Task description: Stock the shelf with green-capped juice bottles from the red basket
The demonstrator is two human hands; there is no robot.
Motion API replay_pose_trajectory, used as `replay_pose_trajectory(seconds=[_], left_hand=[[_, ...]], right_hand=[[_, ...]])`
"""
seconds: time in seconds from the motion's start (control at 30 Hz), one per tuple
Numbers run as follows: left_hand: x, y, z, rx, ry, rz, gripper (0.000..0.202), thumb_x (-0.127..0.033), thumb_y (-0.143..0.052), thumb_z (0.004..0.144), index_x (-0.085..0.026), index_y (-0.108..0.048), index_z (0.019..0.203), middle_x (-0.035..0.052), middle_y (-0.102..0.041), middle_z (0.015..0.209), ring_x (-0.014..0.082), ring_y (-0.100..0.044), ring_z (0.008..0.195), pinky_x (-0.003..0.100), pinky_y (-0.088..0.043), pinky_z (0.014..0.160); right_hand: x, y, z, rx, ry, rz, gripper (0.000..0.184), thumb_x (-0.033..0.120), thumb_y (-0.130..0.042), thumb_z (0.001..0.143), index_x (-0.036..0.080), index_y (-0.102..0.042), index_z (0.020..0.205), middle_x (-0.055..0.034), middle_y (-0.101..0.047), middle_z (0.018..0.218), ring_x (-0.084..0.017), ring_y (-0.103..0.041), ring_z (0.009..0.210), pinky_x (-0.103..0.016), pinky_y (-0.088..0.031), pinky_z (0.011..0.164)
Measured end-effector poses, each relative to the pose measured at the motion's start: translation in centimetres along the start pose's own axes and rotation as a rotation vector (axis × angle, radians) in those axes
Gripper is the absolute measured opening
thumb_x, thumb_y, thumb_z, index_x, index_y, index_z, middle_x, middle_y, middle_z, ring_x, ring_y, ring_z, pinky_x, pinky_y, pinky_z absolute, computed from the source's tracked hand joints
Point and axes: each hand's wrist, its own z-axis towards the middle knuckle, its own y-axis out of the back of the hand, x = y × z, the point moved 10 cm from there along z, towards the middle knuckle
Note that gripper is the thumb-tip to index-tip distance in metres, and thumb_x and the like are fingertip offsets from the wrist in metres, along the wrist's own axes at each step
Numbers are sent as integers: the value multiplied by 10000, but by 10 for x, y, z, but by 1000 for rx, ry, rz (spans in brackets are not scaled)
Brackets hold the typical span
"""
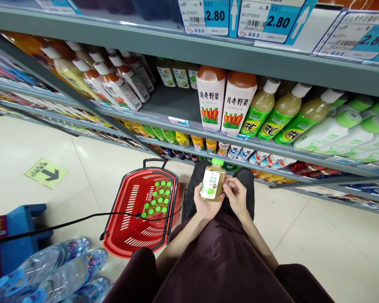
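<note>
Both my hands hold one small juice bottle [212, 182] with a green cap and a white-green label, upright in front of my lap. My left hand [202, 202] wraps round its left side and bottom. My right hand [236, 194] grips its right side with curled fingers. Left of my knees a red shopping basket [131, 219] stands on the floor with several green-capped bottles [158, 198] packed in its far right part.
Grey shelves [189, 122] in front carry drink bottles: two orange vegetable-juice bottles [225, 103], green-labelled ones to the right, and price tags [214, 17] above. Water bottles [60, 269] and a blue stool [19, 227] are at lower left. A yellow arrow sticker [46, 172] marks the floor.
</note>
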Motion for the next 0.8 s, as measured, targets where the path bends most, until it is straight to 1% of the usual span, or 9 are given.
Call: replay_pose_trajectory(seconds=[0.1,0.2,0.33,0.43,0.53,0.67,0.8], left_hand=[[2,3,0,9,23,-9,471,-419,-535,915,-111,-708,1227,177,-699,1284,204,-697,900,233,-502,589],[1,8,1,1,19,22,480,-435,-528,919,-120,-708,1233,166,-701,1285,188,-695,892,213,-496,577],[1,12,1,-19,11,47,486,-460,-526,912,-130,-714,1215,161,-698,1289,187,-690,888,209,-478,561],[1,12,1,-22,5,52,504,-456,-547,905,-142,-693,1271,155,-690,1307,185,-685,890,210,-471,563],[-1,11,2,-30,-18,59,514,-453,-551,908,-164,-675,1315,140,-702,1285,182,-682,870,213,-466,556],[-3,9,2,-21,-31,56,498,-458,-533,917,-150,-698,1273,147,-702,1284,188,-685,880,213,-467,547],[-3,8,2,2,-31,44,481,-455,-542,918,-146,-711,1245,140,-710,1267,191,-687,894,217,-478,554]], right_hand=[[7,0,1,-8,31,-48,248,455,-714,889,214,-692,945,84,-494,543,-115,-455,491,-248,-395,512],[11,0,1,-10,44,-59,242,445,-717,883,213,-698,950,88,-483,541,-108,-436,489,-245,-383,513],[11,-1,0,-9,37,-75,257,458,-711,885,213,-705,963,89,-469,541,-113,-430,492,-249,-377,515],[11,-2,0,-7,27,-78,266,464,-710,883,212,-708,968,91,-463,540,-113,-428,488,-249,-378,512],[11,-3,0,-5,24,-69,247,444,-713,884,213,-711,971,94,-466,541,-110,-431,488,-246,-387,516],[10,-3,0,-2,21,-60,234,425,-713,890,209,-711,980,91,-478,547,-110,-445,496,-246,-402,527],[8,-3,0,-1,19,-62,252,437,-709,893,205,-711,992,89,-480,548,-113,-446,496,-248,-408,528]])
